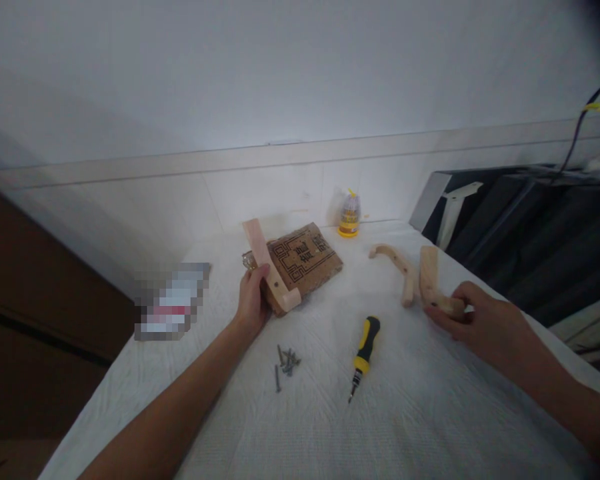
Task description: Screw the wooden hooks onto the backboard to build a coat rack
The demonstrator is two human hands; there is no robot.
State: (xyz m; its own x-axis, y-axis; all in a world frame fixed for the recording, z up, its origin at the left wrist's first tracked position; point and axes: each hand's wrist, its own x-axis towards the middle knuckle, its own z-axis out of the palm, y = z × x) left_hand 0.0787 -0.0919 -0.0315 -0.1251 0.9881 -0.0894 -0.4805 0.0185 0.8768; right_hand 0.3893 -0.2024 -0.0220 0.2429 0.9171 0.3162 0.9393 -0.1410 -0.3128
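White cloth-covered tbl (220,427) against pale wall (280,80). L hand (253,300) closed on pale angled wooden piece (265,257), positioned over brown flat block w/ black printed pattern (325,260). R hand (463,307) pinches lower end of pale L-shaped wooden piece (429,267), R side of tbl; curved branched wooden piece (409,287) just beside. Yellow-and-black screwdriver (366,340) and small grey metal screws (289,362) lie betw. hands, nearer the viewer.

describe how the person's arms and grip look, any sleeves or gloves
The left grip and right grip are ungloved hands. The left forearm and right forearm taper toward them, with no sleeve, watch or bracelet in view.
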